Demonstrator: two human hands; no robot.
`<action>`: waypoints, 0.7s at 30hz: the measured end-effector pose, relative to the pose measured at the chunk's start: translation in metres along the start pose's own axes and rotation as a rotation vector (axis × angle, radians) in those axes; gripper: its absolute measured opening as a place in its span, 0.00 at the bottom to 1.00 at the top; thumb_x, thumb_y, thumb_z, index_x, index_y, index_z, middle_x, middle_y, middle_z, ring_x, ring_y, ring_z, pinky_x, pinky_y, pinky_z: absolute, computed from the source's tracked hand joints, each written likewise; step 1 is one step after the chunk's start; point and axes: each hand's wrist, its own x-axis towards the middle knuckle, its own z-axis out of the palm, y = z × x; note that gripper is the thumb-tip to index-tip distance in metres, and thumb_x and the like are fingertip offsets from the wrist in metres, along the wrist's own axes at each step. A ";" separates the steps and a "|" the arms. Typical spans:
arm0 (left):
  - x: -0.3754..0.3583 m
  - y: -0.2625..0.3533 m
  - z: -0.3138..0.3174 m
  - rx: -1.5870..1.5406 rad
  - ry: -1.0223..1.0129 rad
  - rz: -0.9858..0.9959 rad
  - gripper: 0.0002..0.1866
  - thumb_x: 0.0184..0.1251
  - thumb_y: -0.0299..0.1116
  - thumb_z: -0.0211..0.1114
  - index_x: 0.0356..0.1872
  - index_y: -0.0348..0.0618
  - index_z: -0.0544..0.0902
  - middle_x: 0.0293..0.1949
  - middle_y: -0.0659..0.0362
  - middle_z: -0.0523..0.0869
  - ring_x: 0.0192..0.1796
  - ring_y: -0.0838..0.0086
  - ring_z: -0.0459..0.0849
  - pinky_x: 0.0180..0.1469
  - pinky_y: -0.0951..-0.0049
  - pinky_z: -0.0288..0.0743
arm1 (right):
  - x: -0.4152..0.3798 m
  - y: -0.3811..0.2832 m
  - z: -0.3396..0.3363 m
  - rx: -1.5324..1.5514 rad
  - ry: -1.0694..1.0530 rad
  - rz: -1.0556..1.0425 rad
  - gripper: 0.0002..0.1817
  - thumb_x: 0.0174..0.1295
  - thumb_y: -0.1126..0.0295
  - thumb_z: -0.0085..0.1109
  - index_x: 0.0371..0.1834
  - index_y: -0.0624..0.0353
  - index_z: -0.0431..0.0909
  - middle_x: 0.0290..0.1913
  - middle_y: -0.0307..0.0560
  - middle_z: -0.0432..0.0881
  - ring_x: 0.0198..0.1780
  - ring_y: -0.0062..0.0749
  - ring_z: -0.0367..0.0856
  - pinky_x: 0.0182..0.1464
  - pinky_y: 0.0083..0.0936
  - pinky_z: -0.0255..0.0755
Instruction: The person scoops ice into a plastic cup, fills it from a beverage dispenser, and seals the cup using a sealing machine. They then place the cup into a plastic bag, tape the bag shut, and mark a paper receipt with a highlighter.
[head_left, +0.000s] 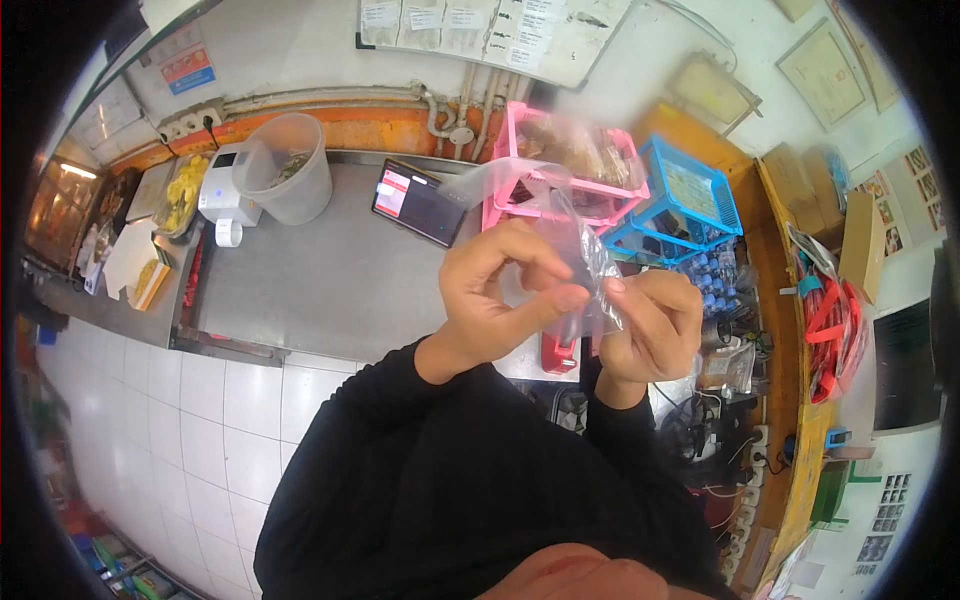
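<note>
Slipping bag (583,236): thin, slick film on a few fingertips; could slide loose if the right hand (652,322) relaxes its pinch.
Film edge: uneven tugging between right hand and left hand (508,292) could split it.
Right hand: thumb and forefinger closed on the bag's edge, other fingers curled in.
Left hand: half curled, thumb and forefinger tips slightly apart at the film; cannot tell whether any is caught between them.
Bag's place: held up between the hands, above the right end of the bench (290,260).
Dispenser (560,354): red, below the hands, by the bench's near edge; hanging film could snag there if lowered.
Tablet (415,200): left of the bag, toward the far edge, screen lit.
Pink basket (622,206): behind the bag; contact unclear.
Blue basket (727,205): just right of the pink.
Tub (318,185): far edge, leftward, beside the printer (226,182).
</note>
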 end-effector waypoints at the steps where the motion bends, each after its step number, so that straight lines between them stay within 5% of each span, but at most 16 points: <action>1: 0.002 0.002 0.004 -0.119 0.020 -0.056 0.15 0.57 0.25 0.75 0.40 0.34 0.78 0.36 0.57 0.81 0.33 0.78 0.79 0.35 0.80 0.72 | 0.001 -0.001 0.001 -0.003 -0.014 -0.013 0.26 0.30 0.87 0.63 0.38 0.55 0.90 0.32 0.43 0.79 0.28 0.29 0.76 0.28 0.22 0.69; 5: 0.005 0.014 0.011 -0.387 0.111 -0.245 0.18 0.51 0.17 0.77 0.43 0.31 0.81 0.39 0.54 0.85 0.42 0.74 0.87 0.42 0.78 0.84 | 0.001 -0.005 0.006 -0.011 0.025 -0.010 0.25 0.30 0.87 0.66 0.38 0.55 0.90 0.34 0.44 0.81 0.30 0.31 0.78 0.30 0.22 0.71; 12: 0.000 0.014 0.004 -0.452 0.057 -0.268 0.17 0.54 0.15 0.74 0.46 0.29 0.81 0.44 0.49 0.86 0.46 0.70 0.88 0.44 0.76 0.86 | 0.002 -0.009 0.004 -0.002 -0.041 0.003 0.23 0.33 0.85 0.69 0.38 0.54 0.89 0.40 0.49 0.86 0.36 0.36 0.85 0.32 0.23 0.74; 14: 0.000 0.019 0.003 -0.424 0.057 -0.322 0.15 0.59 0.22 0.72 0.46 0.29 0.80 0.43 0.48 0.87 0.45 0.68 0.88 0.51 0.69 0.83 | 0.002 -0.010 0.004 -0.010 -0.054 0.003 0.22 0.33 0.85 0.69 0.37 0.54 0.89 0.40 0.49 0.86 0.36 0.37 0.85 0.32 0.23 0.74; 21: -0.002 0.016 0.000 -0.457 0.057 -0.315 0.16 0.57 0.17 0.72 0.47 0.28 0.81 0.42 0.49 0.88 0.42 0.70 0.89 0.44 0.76 0.85 | 0.001 -0.010 0.006 -0.011 -0.061 -0.016 0.22 0.34 0.85 0.68 0.37 0.54 0.89 0.40 0.48 0.86 0.36 0.38 0.86 0.33 0.24 0.75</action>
